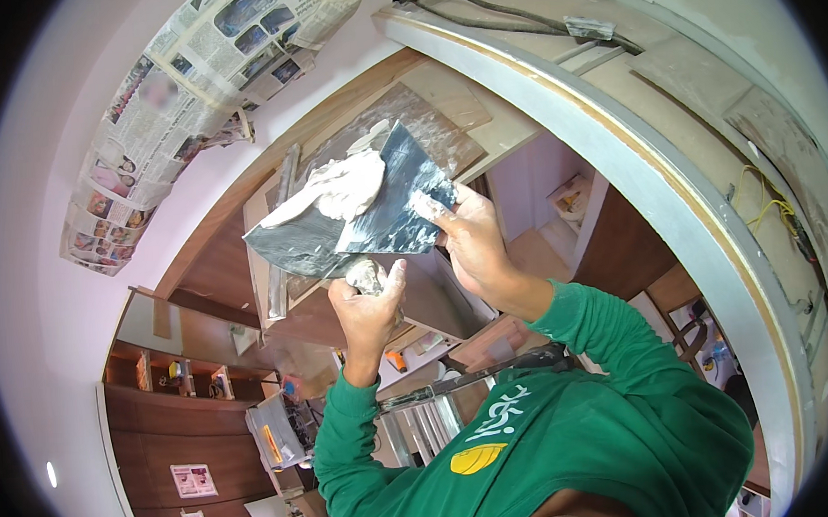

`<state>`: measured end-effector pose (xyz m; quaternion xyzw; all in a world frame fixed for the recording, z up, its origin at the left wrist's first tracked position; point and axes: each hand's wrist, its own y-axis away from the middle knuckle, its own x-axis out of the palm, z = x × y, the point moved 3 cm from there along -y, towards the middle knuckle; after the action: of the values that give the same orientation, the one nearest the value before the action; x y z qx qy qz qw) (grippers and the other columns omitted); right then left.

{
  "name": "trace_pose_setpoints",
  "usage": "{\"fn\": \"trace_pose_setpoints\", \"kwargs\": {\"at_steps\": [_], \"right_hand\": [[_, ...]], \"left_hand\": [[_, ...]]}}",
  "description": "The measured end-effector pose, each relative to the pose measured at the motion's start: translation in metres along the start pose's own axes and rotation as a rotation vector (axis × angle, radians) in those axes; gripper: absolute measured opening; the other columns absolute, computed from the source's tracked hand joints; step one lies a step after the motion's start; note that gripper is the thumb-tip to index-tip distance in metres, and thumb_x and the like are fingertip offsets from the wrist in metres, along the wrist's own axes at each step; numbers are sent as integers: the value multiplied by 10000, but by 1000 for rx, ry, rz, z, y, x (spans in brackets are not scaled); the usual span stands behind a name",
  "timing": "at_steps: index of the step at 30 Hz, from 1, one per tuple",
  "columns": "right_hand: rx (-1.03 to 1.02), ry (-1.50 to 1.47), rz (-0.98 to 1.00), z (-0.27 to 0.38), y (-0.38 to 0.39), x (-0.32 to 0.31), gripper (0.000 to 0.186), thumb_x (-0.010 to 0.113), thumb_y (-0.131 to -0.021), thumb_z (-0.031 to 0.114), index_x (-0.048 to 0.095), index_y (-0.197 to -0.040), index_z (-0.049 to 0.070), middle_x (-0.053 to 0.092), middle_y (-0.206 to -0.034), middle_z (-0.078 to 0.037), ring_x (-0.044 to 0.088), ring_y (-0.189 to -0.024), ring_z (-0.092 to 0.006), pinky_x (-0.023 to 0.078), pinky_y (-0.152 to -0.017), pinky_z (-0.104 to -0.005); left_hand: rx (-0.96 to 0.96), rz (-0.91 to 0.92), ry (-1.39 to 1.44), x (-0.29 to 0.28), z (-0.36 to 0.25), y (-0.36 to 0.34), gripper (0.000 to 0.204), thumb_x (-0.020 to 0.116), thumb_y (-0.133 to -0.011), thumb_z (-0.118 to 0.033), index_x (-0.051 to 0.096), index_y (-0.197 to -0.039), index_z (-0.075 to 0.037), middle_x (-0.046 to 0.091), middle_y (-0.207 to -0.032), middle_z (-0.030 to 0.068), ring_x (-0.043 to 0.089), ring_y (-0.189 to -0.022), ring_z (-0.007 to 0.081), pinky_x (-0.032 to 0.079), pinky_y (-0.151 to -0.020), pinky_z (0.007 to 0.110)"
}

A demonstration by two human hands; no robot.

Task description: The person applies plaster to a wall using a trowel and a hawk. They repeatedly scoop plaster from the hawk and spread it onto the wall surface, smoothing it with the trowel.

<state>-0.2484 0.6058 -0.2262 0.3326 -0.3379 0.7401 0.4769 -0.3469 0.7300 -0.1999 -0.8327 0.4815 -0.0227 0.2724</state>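
My left hand [366, 319] is closed on the putty-smeared handle [366, 274] of a wide dark putty blade [293, 243], which carries white putty [340, 183] along its top. My right hand [464, 237] grips a second dark, square blade [402, 203] by its right edge, thumb on its white-smeared face. The two blades overlap at chest height, so part of the first is hidden, and the white putty lies heaped across where they meet. Both forearms are in green sleeves.
Newspaper [159, 122] is fixed on the pale upper left surface. A wooden board [462, 101] is behind the blades. A ledge with cables [599, 33] curves along the upper right. A metal ladder [423, 422] stands below me, beside brown cabinets [152, 431] and a grey plastic box [273, 425].
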Motion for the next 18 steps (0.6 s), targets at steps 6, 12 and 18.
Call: {"fn": "trace_pose_setpoints", "kwargs": {"at_steps": [6, 12, 18], "right_hand": [[7, -25, 83, 20, 16, 8, 283, 633, -895, -62, 582, -1174, -67, 688, -1052, -100, 677, -885, -121, 581, -761, -262], [-474, 438, 109, 116, 58, -8, 149, 674, -914, 5, 682, -1055, -43, 716, -1002, -51, 654, -888, -92, 553, -779, -257], [-1182, 987, 608, 172, 105, -16, 247, 629, -941, 158, 696, -1148, 40, 694, -1077, -119, 682, -939, -294, 556, -765, -374]], "left_hand": [[67, 297, -365, 16, 15, 9, 351, 797, -764, -132, 525, -602, 19, 477, -533, 106, 436, -482, 176, 391, -496, 339], [-528, 693, 1, 11, 34, 3, 222, 756, -863, -185, 641, -890, 3, 578, -643, 15, 534, -548, 108, 459, -474, 300], [-879, 888, 481, 15, 56, 12, 524, 713, -882, -275, 472, -1232, 33, 610, -788, 115, 594, -486, 178, 502, -411, 278]]}}
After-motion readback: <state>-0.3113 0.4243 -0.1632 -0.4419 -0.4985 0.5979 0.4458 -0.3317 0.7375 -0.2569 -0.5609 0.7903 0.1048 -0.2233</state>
